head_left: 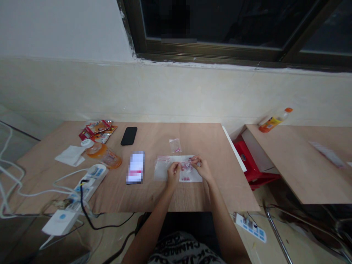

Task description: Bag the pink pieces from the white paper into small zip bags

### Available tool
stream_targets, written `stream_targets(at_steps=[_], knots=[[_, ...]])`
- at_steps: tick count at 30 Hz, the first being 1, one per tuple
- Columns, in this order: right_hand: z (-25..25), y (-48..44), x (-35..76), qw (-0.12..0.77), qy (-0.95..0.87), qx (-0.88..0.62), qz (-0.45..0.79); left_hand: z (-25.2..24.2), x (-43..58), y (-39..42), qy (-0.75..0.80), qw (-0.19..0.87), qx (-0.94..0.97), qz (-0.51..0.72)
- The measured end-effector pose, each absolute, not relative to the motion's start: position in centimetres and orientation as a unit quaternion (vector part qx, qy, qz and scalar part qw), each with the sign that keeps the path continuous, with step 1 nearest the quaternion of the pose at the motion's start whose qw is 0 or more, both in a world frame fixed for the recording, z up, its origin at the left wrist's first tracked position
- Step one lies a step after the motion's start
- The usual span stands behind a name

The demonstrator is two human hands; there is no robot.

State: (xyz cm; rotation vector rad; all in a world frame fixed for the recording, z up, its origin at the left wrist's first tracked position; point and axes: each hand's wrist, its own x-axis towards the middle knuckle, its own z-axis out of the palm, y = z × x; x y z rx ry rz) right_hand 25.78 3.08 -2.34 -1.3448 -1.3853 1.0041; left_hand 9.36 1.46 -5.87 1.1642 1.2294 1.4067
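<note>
Above a white sheet of paper, both hands hold a small clear zip bag with pinkish bits in or behind it. My left hand pinches the bag's left side, fingers closed. My right hand is closed at its upper right corner, fingertips pressed together. Several tiny pink pieces lie on the paper just below the bag. Left of my left hand, clear zip bags with a red seal line lie flat. Farther back rests another small clear bag with a little pink in it.
A lit phone, a dark phone, an orange drink bottle, a tissue and snack packets occupy the left side. A power strip with cables crosses the left front edge. A red stool stands between the tables.
</note>
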Motion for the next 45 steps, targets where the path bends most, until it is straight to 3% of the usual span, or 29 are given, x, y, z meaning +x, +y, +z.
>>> stream_targets(at_steps=[24, 45], knots=[[-2.6, 3.1, 24.6, 0.476, -0.581, -0.527, 0.398, -6.4, 9.4, 1.6, 0.505, 0.458, 0.444, 0.582], [-0.4, 3.7, 23.4, 0.339, -0.709, -0.560, 0.262, -5.2, 9.5, 1.4, 0.492, 0.463, 0.440, 0.592]])
